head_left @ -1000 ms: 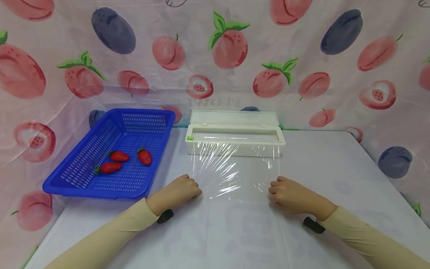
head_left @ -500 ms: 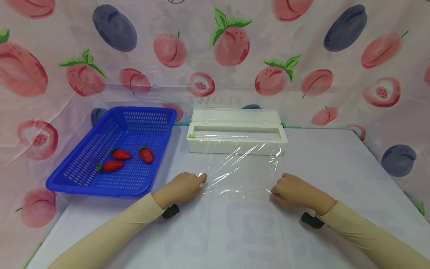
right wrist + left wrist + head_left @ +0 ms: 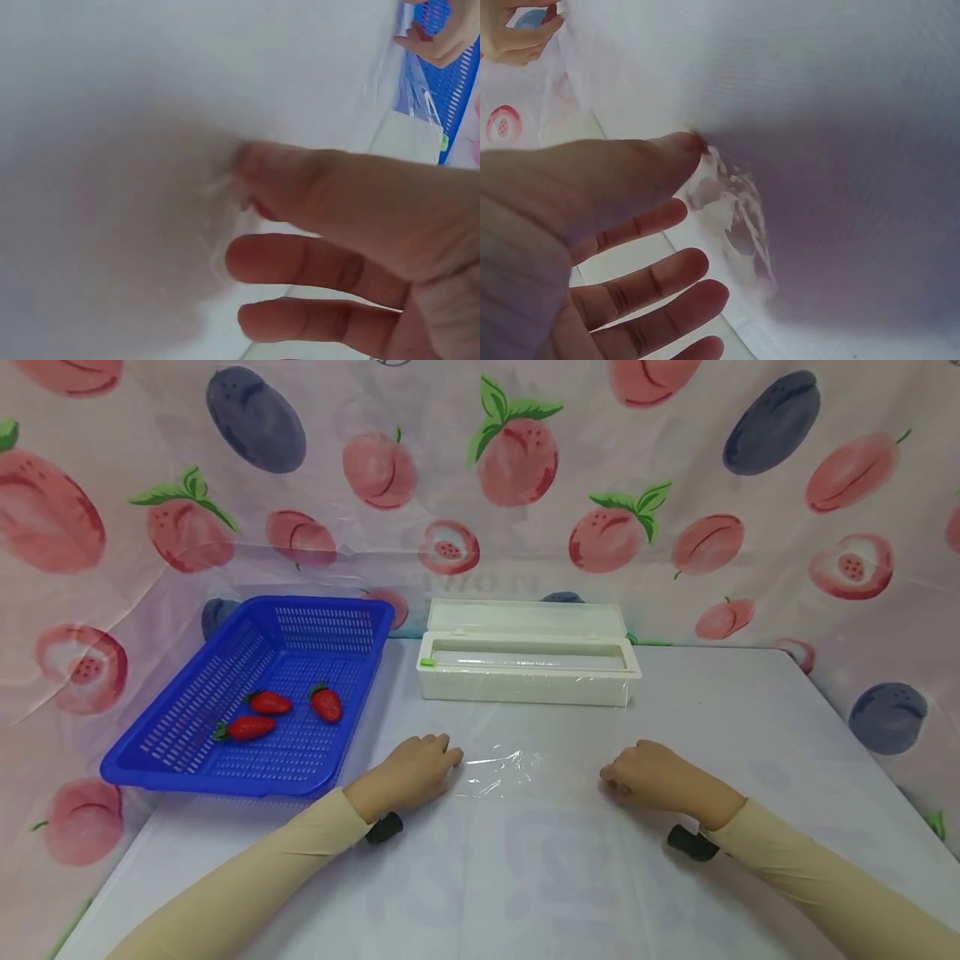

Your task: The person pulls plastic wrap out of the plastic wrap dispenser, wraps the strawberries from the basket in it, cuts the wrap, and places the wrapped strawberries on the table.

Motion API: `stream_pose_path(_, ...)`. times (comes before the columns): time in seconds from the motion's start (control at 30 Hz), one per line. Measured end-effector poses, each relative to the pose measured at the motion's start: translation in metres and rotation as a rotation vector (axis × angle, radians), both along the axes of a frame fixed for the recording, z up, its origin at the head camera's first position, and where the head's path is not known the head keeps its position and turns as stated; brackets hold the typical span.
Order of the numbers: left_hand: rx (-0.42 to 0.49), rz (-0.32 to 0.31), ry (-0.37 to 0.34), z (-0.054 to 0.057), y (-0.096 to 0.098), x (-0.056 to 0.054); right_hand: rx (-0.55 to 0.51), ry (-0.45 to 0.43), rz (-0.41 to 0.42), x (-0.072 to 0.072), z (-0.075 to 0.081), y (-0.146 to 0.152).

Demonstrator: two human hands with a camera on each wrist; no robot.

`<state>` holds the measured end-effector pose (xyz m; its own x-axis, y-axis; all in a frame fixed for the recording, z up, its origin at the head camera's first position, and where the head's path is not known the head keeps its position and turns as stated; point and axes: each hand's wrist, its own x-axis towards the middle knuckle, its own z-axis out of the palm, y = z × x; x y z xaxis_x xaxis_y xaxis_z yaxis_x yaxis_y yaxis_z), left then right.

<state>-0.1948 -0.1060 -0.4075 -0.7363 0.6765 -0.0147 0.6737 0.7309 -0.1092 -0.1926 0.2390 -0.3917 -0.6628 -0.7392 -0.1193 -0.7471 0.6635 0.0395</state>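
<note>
A thin sheet of clear plastic wrap (image 3: 502,772) stretches from the white wrap dispenser box (image 3: 528,687) across the table, with creases towards its left front corner. At that corner is my left hand (image 3: 412,772). In the left wrist view its thumb (image 3: 679,154) touches the wrap beside a crumpled part, and the other fingers (image 3: 660,281) are spread apart from it. My right hand (image 3: 652,781) is at the right front corner. In the right wrist view its thumb (image 3: 281,176) is blurred and hides most of the index finger, so a pinch on the wrap is unclear.
To the left stands a blue plastic basket (image 3: 300,785) with three strawberries, one of them a strawberry (image 3: 326,703) near the right wall. Behind the dispenser's raised lid (image 3: 525,617) hangs a fruit-print cloth (image 3: 525,552). A white cloth covers the table (image 3: 555,893).
The plastic wrap has gone from taut with many bright creases to slack and flatter on the table. My left fingers have uncurled and moved slightly forward. The right hand has shifted only a little.
</note>
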Motion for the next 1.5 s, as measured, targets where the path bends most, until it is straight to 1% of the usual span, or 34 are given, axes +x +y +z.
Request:
stream_pose_path(0.07, 0.003, -0.001, 0.012, 0.001, -0.001, 0.000, 0.016, -0.010, -0.018, -0.002, 0.002, 0.002)
stream_pose_path(0.13, 0.025, -0.015, 0.013, 0.002, -0.001, -0.001, 0.032, -0.027, -0.042, -0.003, 0.005, 0.004)
stream_pose_path(0.2, 0.054, -0.026, -0.013, 0.003, -0.001, -0.001, 0.034, -0.027, -0.064, -0.004, 0.006, 0.005)
stream_pose_path(0.3, 0.088, -0.048, -0.057, 0.004, 0.001, -0.003, -0.007, 0.004, -0.068, -0.006, 0.007, 0.004)
stream_pose_path(0.4, 0.073, -0.074, -0.073, 0.003, 0.002, -0.003, -0.044, 0.059, -0.045, -0.006, 0.004, 0.001)
stream_pose_path(0.47, 0.055, -0.098, -0.065, 0.002, 0.003, -0.003, -0.044, 0.062, -0.036, -0.006, 0.000, 0.000)
stream_pose_path(0.57, 0.043, -0.118, -0.052, -0.001, 0.003, -0.001, -0.035, 0.031, -0.045, -0.004, -0.004, 0.000)
stream_pose_path(0.63, 0.045, -0.113, -0.053, -0.002, 0.004, 0.000, -0.035, 0.017, -0.043, -0.002, -0.005, 0.001)
stream_pose_path(0.7, 0.023, -0.096, -0.050, -0.003, 0.006, 0.002, -0.049, 0.018, -0.041, -0.002, -0.003, 0.002)
stream_pose_path(0.8, -0.032, -0.081, -0.025, 0.003, 0.011, 0.008, -0.089, 0.064, -0.049, -0.007, 0.006, 0.005)
stream_pose_path(0.87, -0.075, -0.098, 0.024, 0.013, 0.015, 0.015, -0.136, 0.112, -0.073, -0.014, 0.016, 0.009)
stream_pose_path(0.93, -0.095, -0.118, 0.079, 0.030, 0.017, 0.024, -0.192, 0.181, -0.099, -0.026, 0.028, 0.013)
stream_pose_path(1.03, -0.078, -0.140, 0.162, 0.064, 0.016, 0.034, -0.266, 0.271, -0.142, -0.050, 0.046, 0.020)
stream_pose_path(1.1, -0.049, -0.122, 0.188, 0.087, 0.011, 0.038, -0.301, 0.301, -0.167, -0.067, 0.053, 0.024)
stream_pose_path(1.17, -0.012, -0.091, 0.200, 0.108, 0.003, 0.037, -0.318, 0.301, -0.189, -0.083, 0.055, 0.028)
stream_pose_path(1.23, 0.018, -0.045, 0.207, 0.125, -0.007, 0.032, -0.327, 0.282, -0.201, -0.095, 0.054, 0.032)
stream_pose_path(1.3, 0.042, 0.008, 0.200, 0.138, -0.022, 0.021, -0.330, 0.254, -0.202, -0.105, 0.049, 0.035)
stream_pose_path(1.33, 0.054, 0.035, 0.203, 0.143, -0.030, 0.015, -0.326, 0.241, -0.203, -0.109, 0.046, 0.036)
stream_pose_path(1.4, 0.066, 0.105, 0.186, 0.150, -0.048, -0.001, -0.331, 0.212, -0.215, -0.114, 0.041, 0.040)
stream_pose_path(1.47, 0.076, 0.182, 0.160, 0.153, -0.067, -0.017, -0.331, 0.206, -0.237, -0.117, 0.037, 0.044)
stream_pose_path(1.5, 0.081, 0.221, 0.151, 0.153, -0.077, -0.024, -0.332, 0.206, -0.252, -0.119, 0.034, 0.045)
